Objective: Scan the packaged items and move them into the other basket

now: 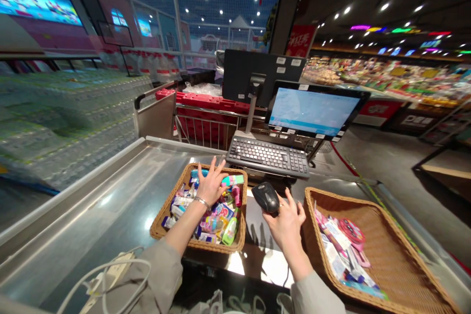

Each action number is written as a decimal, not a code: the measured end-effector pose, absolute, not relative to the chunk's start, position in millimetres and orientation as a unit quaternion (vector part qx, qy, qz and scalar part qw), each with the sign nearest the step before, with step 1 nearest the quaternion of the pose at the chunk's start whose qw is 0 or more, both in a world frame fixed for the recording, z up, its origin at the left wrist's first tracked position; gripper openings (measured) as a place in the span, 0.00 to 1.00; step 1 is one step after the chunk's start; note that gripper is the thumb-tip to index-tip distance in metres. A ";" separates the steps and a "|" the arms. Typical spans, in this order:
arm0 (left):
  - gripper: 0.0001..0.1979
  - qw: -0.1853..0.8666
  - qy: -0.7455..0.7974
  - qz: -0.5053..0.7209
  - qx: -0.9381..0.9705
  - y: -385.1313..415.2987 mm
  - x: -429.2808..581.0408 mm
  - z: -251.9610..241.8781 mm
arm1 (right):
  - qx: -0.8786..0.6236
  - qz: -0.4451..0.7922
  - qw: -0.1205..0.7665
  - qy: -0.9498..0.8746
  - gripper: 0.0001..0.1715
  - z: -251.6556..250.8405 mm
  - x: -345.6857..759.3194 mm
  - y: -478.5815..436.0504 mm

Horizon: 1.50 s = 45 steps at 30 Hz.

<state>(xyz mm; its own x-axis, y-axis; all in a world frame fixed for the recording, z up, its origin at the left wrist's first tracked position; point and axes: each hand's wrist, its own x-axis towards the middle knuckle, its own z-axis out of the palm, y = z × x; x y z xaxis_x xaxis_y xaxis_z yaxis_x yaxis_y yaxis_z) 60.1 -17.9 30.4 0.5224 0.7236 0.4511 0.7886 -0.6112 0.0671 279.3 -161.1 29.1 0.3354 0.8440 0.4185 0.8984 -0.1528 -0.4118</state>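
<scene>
My left hand [210, 187] is over the left wicker basket [156, 221], its fingers spread above the packed goods. A green and pink box [232, 180] lies right beside its thumb side; whether they touch I cannot tell. Small colourful packages fill this basket, among them a light-green item [230, 231] and a pink tube [236, 196]. My right hand [286, 221] grips a black barcode scanner [266, 198] between the two baskets. To its right stands a larger wicker basket [397, 255], holding several packages and a round red-and-pink item [351, 231] at its left side.
Beyond the baskets are a black keyboard [268, 154], a lit screen [314, 109] and a second monitor seen from behind [261, 76]. A raised metal edge [73, 186] borders the counter. White cables [106, 274] lie near my left sleeve. Stacked bottle packs [66, 117] stand left.
</scene>
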 end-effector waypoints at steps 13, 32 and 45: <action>0.17 0.060 -0.405 -0.271 -0.871 -31.5 92.2 25.9 | -0.754 -0.043 0.290 -0.588 0.15 39.4 277.3 -168.2; 0.17 0.074 -0.378 -0.334 -0.860 -36.0 114.2 21.0 | -0.743 -0.048 0.303 -0.595 0.14 34.5 286.3 -176.3; 0.16 0.065 -0.376 -0.340 -0.859 -38.8 123.1 20.3 | -0.747 -0.033 0.301 -0.592 0.14 37.3 288.9 -183.0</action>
<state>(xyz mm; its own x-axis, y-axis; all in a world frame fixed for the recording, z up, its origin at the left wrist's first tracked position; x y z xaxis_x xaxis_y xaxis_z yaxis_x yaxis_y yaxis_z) 123.1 -38.8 20.3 0.4860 0.6018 0.6338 0.6906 -0.7088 0.1436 288.9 -183.0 37.3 0.2969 0.8639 0.4068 0.9042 -0.1174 -0.4106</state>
